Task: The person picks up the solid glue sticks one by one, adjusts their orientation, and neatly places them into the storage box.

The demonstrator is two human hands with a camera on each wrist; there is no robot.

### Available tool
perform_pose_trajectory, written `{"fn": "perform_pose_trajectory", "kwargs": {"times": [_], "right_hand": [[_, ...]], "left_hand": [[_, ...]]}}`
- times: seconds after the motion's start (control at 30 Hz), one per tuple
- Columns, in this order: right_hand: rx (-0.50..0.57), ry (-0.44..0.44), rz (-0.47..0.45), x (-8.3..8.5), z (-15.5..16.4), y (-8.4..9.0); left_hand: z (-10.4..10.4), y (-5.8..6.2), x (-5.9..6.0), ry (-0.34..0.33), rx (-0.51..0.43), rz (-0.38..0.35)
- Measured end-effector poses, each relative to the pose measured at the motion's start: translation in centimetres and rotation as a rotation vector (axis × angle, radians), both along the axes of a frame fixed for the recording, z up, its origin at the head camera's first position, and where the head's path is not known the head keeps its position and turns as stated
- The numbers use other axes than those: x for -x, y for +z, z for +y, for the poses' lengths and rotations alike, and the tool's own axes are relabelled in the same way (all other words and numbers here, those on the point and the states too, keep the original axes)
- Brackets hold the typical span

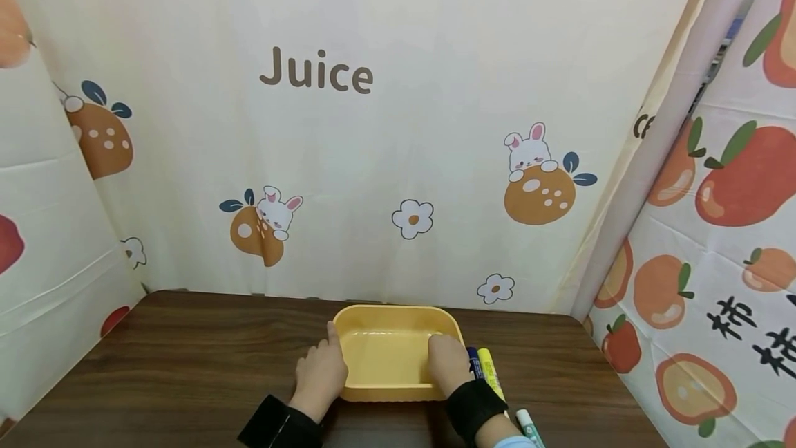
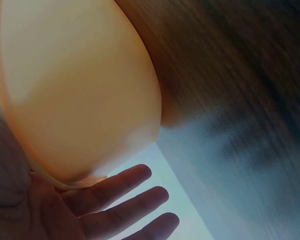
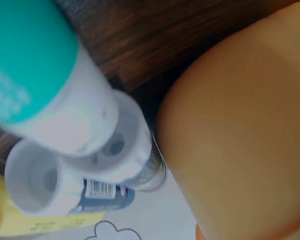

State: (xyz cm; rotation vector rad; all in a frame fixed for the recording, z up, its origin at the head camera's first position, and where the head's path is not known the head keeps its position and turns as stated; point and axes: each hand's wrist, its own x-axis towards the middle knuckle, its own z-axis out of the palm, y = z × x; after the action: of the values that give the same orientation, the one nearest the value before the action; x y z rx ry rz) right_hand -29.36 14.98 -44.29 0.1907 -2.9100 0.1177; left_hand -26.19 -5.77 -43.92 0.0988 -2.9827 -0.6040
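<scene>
A yellow rectangular tray (image 1: 398,382) stands on the dark wooden table, near its front edge. My left hand (image 1: 323,365) lies against the tray's left side, with the thumb up on the rim. In the left wrist view its fingers (image 2: 125,197) stretch out straight below the tray's orange-yellow outer wall (image 2: 75,90). My right hand (image 1: 444,355) is on the right side, its fingers curled over the rim into the tray. The right wrist view shows only the tray wall (image 3: 240,130) and marker ends, no fingers.
Three markers lie just right of the tray: a blue one (image 1: 475,362), a yellow one (image 1: 491,372) and a teal-and-white one (image 1: 530,427), whose ends fill the right wrist view (image 3: 75,125). Printed cloth walls close in the table (image 1: 186,351) at the back and both sides.
</scene>
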Motion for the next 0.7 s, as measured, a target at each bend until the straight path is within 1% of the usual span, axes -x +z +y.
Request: {"fn": "perform_pose_trajectory", "kwargs": {"times": [0.13,0.3,0.43,0.6,0.7], "right_hand": [[-0.036,-0.002,0.03,-0.2,-0.1,0.5],[-0.039,-0.019,0.091,-0.2,0.2,1.6],[0.035,-0.046,0.125,-0.3,1.0,2.5],[0.161,-0.088,0.098,-0.7,2.8,3.1],[0.205,-0.114,0.089,-0.9,4.1,3.3]], "left_hand": [[0.0,0.0,0.0,-0.002,-0.003,-0.004],[0.0,-0.3,0.1,-0.002,-0.004,-0.003],[-0.1,-0.2,0.2,-0.002,-0.007,-0.006],[-0.2,0.0,0.1,-0.003,-0.013,-0.026],[-0.1,0.1,0.1,-0.005,-0.016,-0.037]]}}
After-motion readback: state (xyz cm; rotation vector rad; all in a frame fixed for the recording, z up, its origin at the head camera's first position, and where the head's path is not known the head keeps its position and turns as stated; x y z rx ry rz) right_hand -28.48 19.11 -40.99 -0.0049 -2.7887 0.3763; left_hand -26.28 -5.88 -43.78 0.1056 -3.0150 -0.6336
